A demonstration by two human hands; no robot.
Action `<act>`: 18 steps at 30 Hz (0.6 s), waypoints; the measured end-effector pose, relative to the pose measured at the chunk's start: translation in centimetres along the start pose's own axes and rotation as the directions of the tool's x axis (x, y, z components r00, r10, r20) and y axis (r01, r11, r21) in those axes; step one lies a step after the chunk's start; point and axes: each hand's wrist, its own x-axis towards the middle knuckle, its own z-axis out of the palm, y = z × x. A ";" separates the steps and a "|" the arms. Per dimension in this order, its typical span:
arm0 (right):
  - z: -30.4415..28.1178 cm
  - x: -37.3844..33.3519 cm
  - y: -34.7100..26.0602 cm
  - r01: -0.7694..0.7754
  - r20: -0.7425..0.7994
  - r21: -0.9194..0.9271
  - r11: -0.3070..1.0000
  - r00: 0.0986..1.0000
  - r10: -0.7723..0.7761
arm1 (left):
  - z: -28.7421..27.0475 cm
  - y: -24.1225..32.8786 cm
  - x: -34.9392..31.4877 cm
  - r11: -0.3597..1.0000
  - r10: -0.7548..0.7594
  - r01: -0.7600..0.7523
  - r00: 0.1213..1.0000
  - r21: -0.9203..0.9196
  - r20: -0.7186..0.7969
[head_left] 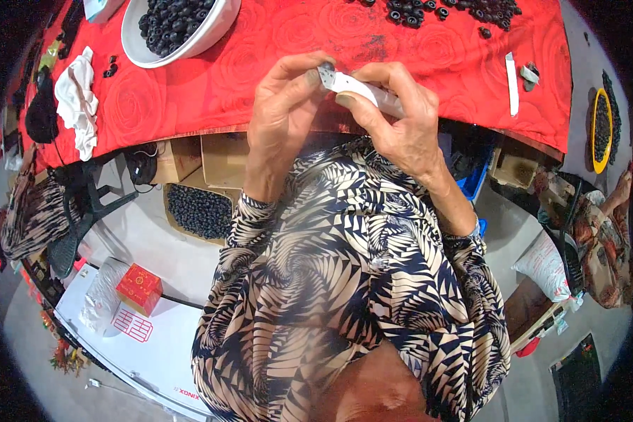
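Over the near edge of the red cloth, my right hand (404, 105) is closed around a white-handled tool (359, 87) with a grey metal head. The head points left, toward my other hand. My left hand (286, 98) pinches a small dark piece (325, 67) against that head; fingers partly hide it, and it looks like the loose black parts nearby. A white bowl (221, 32) full of small black round parts (172, 27) stands beyond my left hand. More black parts (415, 10) lie scattered at the far side of the cloth.
A white cloth (77, 98) lies at the table's left end. On the right are a white strip (512, 84) and a small grey scrap (529, 76). Below the table, a carton (198, 211) holds many black parts. A yellow-rimmed tray (602, 130) is on the floor at right.
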 end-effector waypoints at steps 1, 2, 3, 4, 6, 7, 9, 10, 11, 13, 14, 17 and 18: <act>0.0 0.0 0.0 -0.011 0.006 -0.005 1.000 1.000 0.011 | 0.0 0.0 0.0 1.000 0.009 -0.009 1.000 -0.006 -0.003; -0.1 0.0 0.1 -0.013 0.004 -0.006 1.000 1.000 0.013 | 0.1 0.0 0.0 1.000 0.006 -0.006 1.000 -0.005 -0.002; -0.1 0.1 0.1 -0.002 0.001 -0.004 1.000 1.000 0.002 | 0.2 0.1 -0.1 1.000 0.013 -0.013 1.000 0.010 -0.003; -0.1 0.2 0.1 0.008 -0.001 -0.003 1.000 1.000 -0.008 | 0.3 0.2 -0.1 0.999 0.020 -0.020 1.000 0.025 -0.005; -0.1 0.2 0.2 0.011 -0.013 -0.009 1.000 1.000 -0.012 | 0.0 0.3 -0.2 1.000 0.007 -0.007 1.000 0.012 0.009; -0.1 0.1 0.2 0.015 -0.023 -0.015 1.000 1.000 -0.016 | 0.0 0.3 -0.2 1.000 -0.003 0.003 1.000 -0.002 0.022; -0.1 0.0 0.0 0.011 -0.027 0.001 1.000 1.000 -0.011 | 0.2 0.2 -0.3 1.000 0.001 -0.001 1.000 0.007 -0.011; -0.1 -0.1 0.0 0.007 -0.030 0.016 1.000 1.000 -0.007 | 0.3 0.2 -0.4 1.000 0.006 -0.006 0.999 0.014 -0.044; 0.0 -0.2 -0.1 0.005 -0.031 0.016 1.000 1.000 -0.004 | 0.2 0.2 -0.4 1.000 0.004 -0.003 0.999 0.014 -0.044; 0.2 -0.4 -0.1 -0.013 -0.021 0.025 1.000 1.000 0.013 | 0.1 0.0 -0.5 1.000 -0.007 0.007 1.000 -0.001 -0.028; 0.3 -0.5 0.1 -0.017 -0.023 0.025 1.000 1.000 0.017 | -0.1 -0.1 -0.5 1.000 -0.011 0.011 1.000 -0.001 -0.029; 0.5 -0.3 0.2 -0.006 -0.018 0.021 1.000 1.000 0.006 | -0.3 -0.1 -0.4 1.000 -0.005 0.005 1.000 0.001 -0.025; 0.4 -0.3 0.1 0.000 -0.025 0.014 1.000 1.000 0.001 | -0.2 0.0 -0.4 1.000 0.001 -0.001 1.000 0.005 -0.012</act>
